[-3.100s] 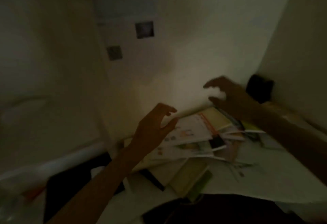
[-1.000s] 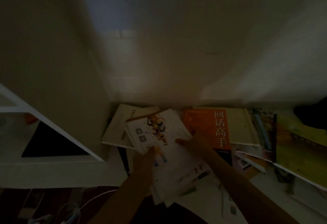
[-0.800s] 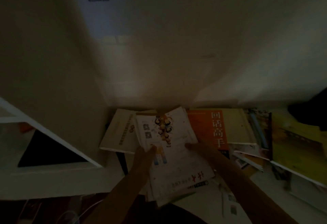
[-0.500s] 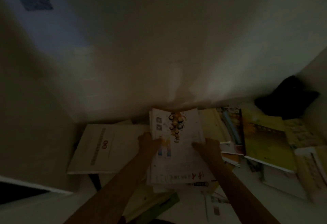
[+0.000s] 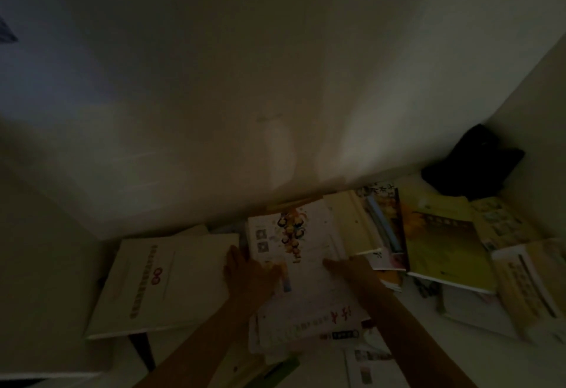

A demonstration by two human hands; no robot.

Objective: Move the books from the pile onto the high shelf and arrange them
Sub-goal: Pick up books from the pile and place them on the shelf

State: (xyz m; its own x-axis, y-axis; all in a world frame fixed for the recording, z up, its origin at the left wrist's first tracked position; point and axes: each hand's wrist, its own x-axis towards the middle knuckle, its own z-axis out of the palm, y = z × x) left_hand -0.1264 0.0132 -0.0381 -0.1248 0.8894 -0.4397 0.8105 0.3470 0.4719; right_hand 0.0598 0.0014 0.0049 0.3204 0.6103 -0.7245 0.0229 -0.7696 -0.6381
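In the head view, which is dim, the left hand (image 5: 245, 277) and the right hand (image 5: 352, 268) are flanking a white book (image 5: 294, 253) lying on top of the pile (image 5: 306, 335), apparently to square it and lift it as 1 load. The left hand's fingers are lying fairly straight along the book's left edge, pressing it; the right hand's fingers (image 5: 332, 263) are resting on the cover near its right edge, and I cannot tell whether any are curling under it. A cream book (image 5: 159, 283) is lying flat just beside the pile on the left, overhanging the worktop (image 5: 407, 305) edge, so a sideways nudge could tip it. On the right, a yellow book (image 5: 441, 246) and others are sprawling toward a dark object (image 5: 471, 164) in the corner. The wall (image 5: 275, 81) is rising straight behind the pile, leaving open room only upward and toward the person. The high shelf is not showing here.
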